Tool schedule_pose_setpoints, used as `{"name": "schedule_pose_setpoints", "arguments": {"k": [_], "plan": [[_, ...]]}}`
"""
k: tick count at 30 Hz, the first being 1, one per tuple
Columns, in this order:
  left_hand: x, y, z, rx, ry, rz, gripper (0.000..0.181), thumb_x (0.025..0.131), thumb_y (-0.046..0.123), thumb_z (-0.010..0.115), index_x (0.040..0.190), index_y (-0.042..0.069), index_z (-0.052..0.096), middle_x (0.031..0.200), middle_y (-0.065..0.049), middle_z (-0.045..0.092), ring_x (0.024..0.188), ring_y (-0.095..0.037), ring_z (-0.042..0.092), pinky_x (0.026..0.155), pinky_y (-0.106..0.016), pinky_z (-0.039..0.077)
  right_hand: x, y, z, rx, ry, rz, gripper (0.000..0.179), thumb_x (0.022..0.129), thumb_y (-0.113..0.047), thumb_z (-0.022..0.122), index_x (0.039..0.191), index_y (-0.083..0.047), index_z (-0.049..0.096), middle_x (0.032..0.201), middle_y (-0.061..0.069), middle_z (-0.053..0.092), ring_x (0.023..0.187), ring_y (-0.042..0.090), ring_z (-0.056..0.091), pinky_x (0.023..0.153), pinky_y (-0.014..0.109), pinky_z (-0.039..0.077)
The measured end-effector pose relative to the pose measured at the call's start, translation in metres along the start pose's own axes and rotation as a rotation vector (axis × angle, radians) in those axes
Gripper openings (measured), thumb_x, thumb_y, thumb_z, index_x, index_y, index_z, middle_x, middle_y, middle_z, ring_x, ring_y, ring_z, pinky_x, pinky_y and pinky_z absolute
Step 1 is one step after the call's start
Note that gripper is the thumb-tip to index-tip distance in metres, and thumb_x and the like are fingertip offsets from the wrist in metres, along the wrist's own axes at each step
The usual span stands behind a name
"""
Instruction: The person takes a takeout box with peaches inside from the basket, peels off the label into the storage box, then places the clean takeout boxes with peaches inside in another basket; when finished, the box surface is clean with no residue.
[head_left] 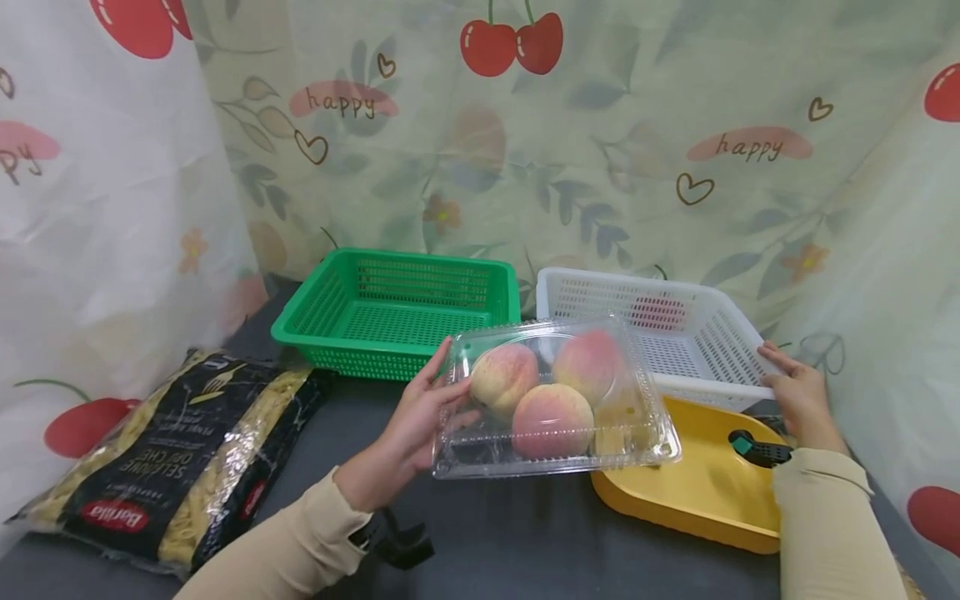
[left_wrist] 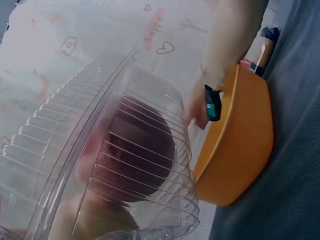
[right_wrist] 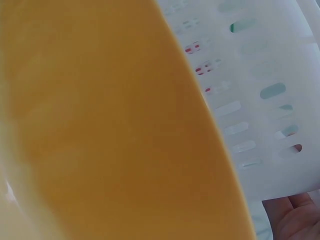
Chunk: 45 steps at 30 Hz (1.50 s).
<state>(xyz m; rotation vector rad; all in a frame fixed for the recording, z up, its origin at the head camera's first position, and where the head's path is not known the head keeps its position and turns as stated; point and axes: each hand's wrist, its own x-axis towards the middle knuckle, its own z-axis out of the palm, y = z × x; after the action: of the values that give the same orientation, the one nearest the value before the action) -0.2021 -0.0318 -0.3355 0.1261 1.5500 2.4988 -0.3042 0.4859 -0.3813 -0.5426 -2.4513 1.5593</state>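
Observation:
A clear plastic clamshell box (head_left: 662, 429) with three peaches (head_left: 553, 421) inside is held up, tilted, above the dark table. My left hand (head_left: 408, 425) grips it by its left edge. In the left wrist view, the ridged box (left_wrist: 75, 125) fills much of the picture, and a peach (left_wrist: 140, 145) shows through its wall. My right hand (head_left: 802, 396) holds the right end of a white slotted basket (head_left: 738, 333). In the right wrist view, part of that hand (right_wrist: 300, 222) appears by the basket's corner (right_wrist: 295, 175).
A yellow tray (head_left: 705, 500) lies in front of the white basket, below my right forearm. A green basket (head_left: 360, 358) stands at the back left. On the left lies a black bag of Barilla pasta (head_left: 172, 450). Printed curtains (head_left: 420, 167) hang behind and at both sides.

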Motion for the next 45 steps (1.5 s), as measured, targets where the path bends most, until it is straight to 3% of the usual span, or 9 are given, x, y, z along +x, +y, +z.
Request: {"name": "schedule_pose_setpoints", "arguments": {"k": [4, 9, 11, 18, 23, 25, 29, 40, 45], "plan": [[0.009, 0.002, 0.008, -0.014, -0.011, 0.012, 0.073, 0.093, -0.001, 0.048, 0.150, 0.031, 0.016, 0.152, -0.023, 0.018, 0.130, -0.041, 0.039, 0.097, -0.054, 0.040, -0.004, -0.004, 0.000, 0.040, 0.001, 0.005, 0.054, 0.094, -0.007, 0.044, 0.141, -0.032, 0.034, 0.146, -0.031, 0.022, 0.142, 0.015, 0.020, 0.093, 0.013, 0.043], [0.016, 0.005, 0.019, -0.026, -0.010, 0.017, 0.072, 0.093, -0.001, 0.048, 0.149, 0.032, 0.017, 0.152, -0.023, 0.017, 0.130, -0.041, 0.039, 0.096, -0.053, 0.042, -0.011, -0.014, 0.004, 0.038, -0.017, 0.004, 0.055, 0.094, -0.004, 0.041, 0.145, -0.018, 0.028, 0.151, -0.023, 0.017, 0.144, 0.023, 0.015, 0.109, 0.031, 0.035], [0.018, 0.007, 0.023, -0.032, -0.004, 0.011, 0.072, 0.093, -0.001, 0.049, 0.149, 0.034, 0.018, 0.153, -0.022, 0.017, 0.129, -0.041, 0.040, 0.096, -0.052, 0.043, -0.005, -0.009, 0.004, 0.025, -0.018, -0.006, 0.055, 0.094, -0.005, 0.041, 0.145, -0.018, 0.028, 0.151, -0.023, 0.017, 0.144, 0.025, 0.015, 0.112, 0.042, 0.028], [0.026, 0.013, 0.033, -0.035, 0.021, -0.004, 0.071, 0.094, 0.003, 0.049, 0.148, 0.038, 0.018, 0.156, -0.014, 0.010, 0.125, -0.039, 0.047, 0.094, -0.046, 0.046, 0.029, 0.021, 0.001, 0.042, 0.015, -0.036, 0.054, 0.096, -0.007, 0.042, 0.144, -0.029, 0.032, 0.149, -0.028, 0.020, 0.143, 0.023, 0.017, 0.113, 0.048, 0.025], [0.033, 0.016, 0.037, -0.046, 0.019, -0.003, 0.069, 0.095, 0.004, 0.048, 0.148, 0.037, 0.017, 0.159, 0.002, -0.001, 0.125, -0.040, 0.046, 0.097, -0.049, 0.044, 0.008, 0.001, 0.003, 0.034, -0.013, -0.016, 0.053, 0.095, -0.008, 0.043, 0.144, -0.025, 0.031, 0.150, -0.026, 0.019, 0.144, 0.022, 0.016, 0.113, 0.038, 0.028], [0.036, 0.017, 0.039, -0.050, 0.017, -0.002, 0.069, 0.095, 0.004, 0.048, 0.148, 0.037, 0.017, 0.158, 0.006, -0.001, 0.126, -0.039, 0.045, 0.097, -0.049, 0.044, -0.003, -0.007, 0.004, 0.020, -0.017, -0.011, 0.053, 0.095, -0.009, 0.044, 0.143, -0.028, 0.031, 0.149, -0.027, 0.020, 0.143, 0.020, 0.018, 0.106, 0.024, 0.036], [0.046, 0.019, 0.044, -0.059, 0.022, 0.000, 0.069, 0.095, 0.004, 0.049, 0.148, 0.038, 0.019, 0.158, 0.011, 0.002, 0.126, -0.038, 0.045, 0.097, -0.048, 0.045, -0.016, -0.017, 0.006, 0.008, -0.023, -0.005, 0.053, 0.095, -0.009, 0.043, 0.144, -0.027, 0.030, 0.150, -0.027, 0.019, 0.142, 0.020, 0.020, 0.102, 0.020, 0.040], [0.082, 0.021, 0.072, -0.082, 0.032, 0.020, 0.070, 0.093, 0.000, 0.049, 0.148, 0.033, 0.022, 0.158, 0.009, 0.004, 0.120, -0.041, 0.051, 0.097, -0.052, 0.043, 0.021, 0.019, 0.003, 0.078, 0.006, -0.012, 0.053, 0.096, -0.006, 0.042, 0.144, -0.028, 0.032, 0.151, -0.025, 0.019, 0.143, 0.027, 0.018, 0.111, 0.048, 0.026], [0.098, 0.023, 0.085, -0.109, 0.057, 0.015, 0.071, 0.092, -0.002, 0.050, 0.148, 0.033, 0.023, 0.158, 0.007, 0.006, 0.118, -0.039, 0.053, 0.098, -0.052, 0.043, 0.016, 0.015, 0.000, 0.062, 0.011, -0.018, 0.053, 0.096, -0.007, 0.040, 0.144, -0.026, 0.031, 0.151, -0.024, 0.018, 0.143, 0.027, 0.017, 0.111, 0.048, 0.026]]}}
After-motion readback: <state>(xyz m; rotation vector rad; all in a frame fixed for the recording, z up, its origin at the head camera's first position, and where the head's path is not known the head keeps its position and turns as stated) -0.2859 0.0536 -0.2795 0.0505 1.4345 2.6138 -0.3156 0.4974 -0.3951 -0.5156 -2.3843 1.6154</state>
